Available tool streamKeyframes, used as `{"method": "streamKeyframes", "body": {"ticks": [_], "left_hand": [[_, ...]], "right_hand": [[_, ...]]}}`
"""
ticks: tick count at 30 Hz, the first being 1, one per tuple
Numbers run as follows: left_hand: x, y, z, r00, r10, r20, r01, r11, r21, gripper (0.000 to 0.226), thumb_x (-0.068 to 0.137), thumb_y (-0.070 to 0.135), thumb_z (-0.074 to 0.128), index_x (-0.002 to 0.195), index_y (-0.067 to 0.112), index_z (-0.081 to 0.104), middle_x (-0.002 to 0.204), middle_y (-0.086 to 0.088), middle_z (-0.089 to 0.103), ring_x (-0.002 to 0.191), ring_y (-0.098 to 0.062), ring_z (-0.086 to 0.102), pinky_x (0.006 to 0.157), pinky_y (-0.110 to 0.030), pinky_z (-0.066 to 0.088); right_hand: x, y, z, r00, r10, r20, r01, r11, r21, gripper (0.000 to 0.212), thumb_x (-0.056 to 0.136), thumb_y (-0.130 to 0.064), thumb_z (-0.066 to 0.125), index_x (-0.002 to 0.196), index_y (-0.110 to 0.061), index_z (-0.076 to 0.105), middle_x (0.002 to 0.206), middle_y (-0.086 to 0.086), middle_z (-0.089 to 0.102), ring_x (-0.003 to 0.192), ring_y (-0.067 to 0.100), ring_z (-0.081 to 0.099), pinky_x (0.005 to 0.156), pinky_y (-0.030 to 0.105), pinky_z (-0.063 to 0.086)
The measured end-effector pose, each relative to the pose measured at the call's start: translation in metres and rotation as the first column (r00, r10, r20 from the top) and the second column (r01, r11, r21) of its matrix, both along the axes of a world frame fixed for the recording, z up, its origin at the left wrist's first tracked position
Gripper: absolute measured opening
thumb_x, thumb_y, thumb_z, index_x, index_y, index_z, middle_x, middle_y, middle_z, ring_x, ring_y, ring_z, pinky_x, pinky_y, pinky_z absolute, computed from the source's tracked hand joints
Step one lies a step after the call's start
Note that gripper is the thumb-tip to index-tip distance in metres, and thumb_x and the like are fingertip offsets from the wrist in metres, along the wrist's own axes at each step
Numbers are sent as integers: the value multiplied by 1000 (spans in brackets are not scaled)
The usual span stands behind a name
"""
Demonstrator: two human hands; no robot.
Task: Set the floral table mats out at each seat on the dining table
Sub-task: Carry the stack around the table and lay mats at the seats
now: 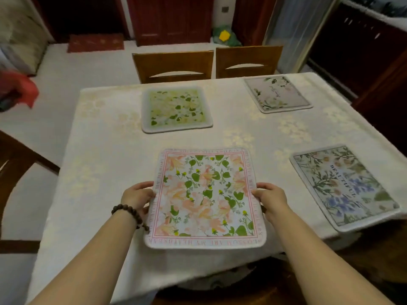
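A pink and green floral mat [204, 198] lies at the near edge of the dining table [105, 150], which wears a cream tablecloth. My left hand [137, 195] grips its left edge and my right hand [269, 198] grips its right edge. Three more mats lie flat on the cloth: a green floral mat [177, 108] at the far side, a grey mat with a flower wreath [277, 93] at the far right, and a mat with blue flowers and the word BEAUTIFUL [345, 186] at the near right.
Two wooden chairs [174, 66] [248, 60] stand pushed in at the table's far side. Another chair [17, 164] stands at the left. A dark cabinet [363, 47] runs along the right wall. Pale floor lies beyond the table.
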State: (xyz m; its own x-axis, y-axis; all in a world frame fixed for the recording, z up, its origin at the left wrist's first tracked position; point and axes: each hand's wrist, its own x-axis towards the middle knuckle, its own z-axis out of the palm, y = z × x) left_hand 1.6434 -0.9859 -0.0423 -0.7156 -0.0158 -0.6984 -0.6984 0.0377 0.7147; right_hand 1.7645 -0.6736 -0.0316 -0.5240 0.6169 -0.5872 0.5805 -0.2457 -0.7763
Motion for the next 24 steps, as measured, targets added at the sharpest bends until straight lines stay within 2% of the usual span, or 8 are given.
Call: {"method": "streamKeyframes", "body": {"ticks": [4, 5, 7, 9, 11, 14, 18, 24], "left_hand": [[21, -1, -16, 989, 139, 52, -137, 989, -51, 24, 84, -11, 55, 96, 7, 65, 82, -21, 71, 38, -18, 57, 37, -23, 45], [26, -1, -20, 985, 163, 53, -160, 985, -66, 22, 84, -10, 57, 96, 7, 64, 82, -21, 71, 38, -18, 58, 37, -24, 47], [36, -3, -26, 979, 199, 41, -194, 976, -93, 22, 82, -7, 62, 99, 8, 64, 85, -20, 72, 56, -25, 67, 52, -34, 57], [44, -7, -30, 971, 233, 54, -227, 969, -96, 27, 80, -6, 66, 104, 7, 63, 91, -23, 71, 77, -33, 70, 73, -44, 58], [48, -12, -33, 961, 269, 58, -263, 960, -91, 28, 82, -7, 63, 108, 4, 62, 91, -24, 69, 80, -35, 67, 81, -47, 56], [51, -17, -34, 954, 297, 42, -291, 950, -114, 26, 85, -4, 61, 109, 3, 65, 86, -19, 67, 75, -29, 63, 79, -42, 56], [53, -16, -28, 943, 330, 51, -329, 944, -32, 20, 90, 2, 57, 109, 2, 63, 91, -14, 65, 78, -25, 63, 61, -35, 54], [57, 6, -6, 966, 259, 7, -260, 965, 25, 33, 96, 36, 47, 102, 8, 64, 98, -10, 67, 85, -23, 63, 68, -37, 52]], "right_hand": [[-24, 10, -26, 986, 152, 72, -148, 988, -48, 19, 81, 4, 59, 92, -9, 66, 84, 14, 73, 68, 26, 73, 50, 30, 54], [-28, 11, -32, 977, 192, 87, -188, 981, -50, 18, 82, 4, 59, 92, -9, 66, 83, 14, 73, 69, 26, 73, 51, 30, 55], [-32, 13, -42, 960, 256, 117, -251, 967, -53, 14, 84, 2, 59, 90, -9, 65, 82, 14, 73, 69, 24, 73, 50, 29, 55], [-33, 18, -49, 952, 276, 130, -271, 961, -53, 11, 86, 0, 60, 87, -9, 65, 82, 14, 72, 68, 23, 71, 50, 29, 55], [-31, 23, -54, 955, 262, 140, -259, 965, -39, 7, 88, -4, 61, 91, -7, 66, 82, 14, 70, 68, 26, 68, 56, 33, 55], [-27, 31, -55, 957, 247, 152, -248, 969, -11, 14, 90, -8, 60, 102, -8, 67, 83, 10, 64, 63, 22, 58, 54, 29, 49], [-21, 35, -45, 959, 247, 141, -244, 969, -38, 16, 91, -15, 60, 106, -9, 64, 92, 10, 65, 75, 24, 62, 59, 33, 52], [-10, 22, -13, 980, 189, 70, -178, 974, -141, 32, 94, -40, 52, 108, -12, 61, 101, 11, 65, 93, 26, 62, 70, 37, 50]]}}
